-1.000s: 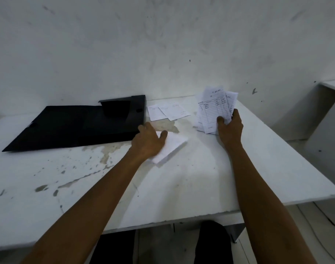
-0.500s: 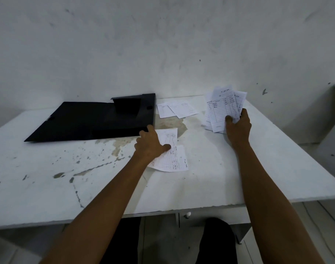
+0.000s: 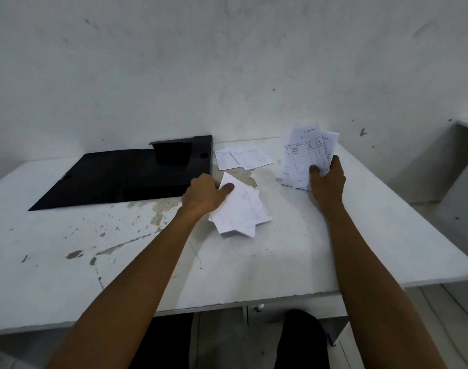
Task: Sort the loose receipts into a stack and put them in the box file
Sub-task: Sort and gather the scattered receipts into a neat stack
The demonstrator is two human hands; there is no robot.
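Receipts, thin white printed paper slips [image 3: 306, 155], fan upright in the right hand [image 3: 327, 179], collecting; the left hand [image 3: 205, 195] pinches more slips [image 3: 241, 209] mid-table, beside the open black box file [image 3: 121, 179].

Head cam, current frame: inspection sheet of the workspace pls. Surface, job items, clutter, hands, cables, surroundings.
Surface: white table, stained and chipped.
Job's things: black box file lying open, back left; fanned receipt stack held up, back right; two loose receipts flat beside the file; small receipt bundle at centre.
Clutter: nothing seen.
Grippers: left hand grips the small bundle, thumb on top; right hand holds the fanned stack.
Cables: thin line on the floor, lower right, possibly a cable.
Surroundings: scuffed white wall; second white unit at right.
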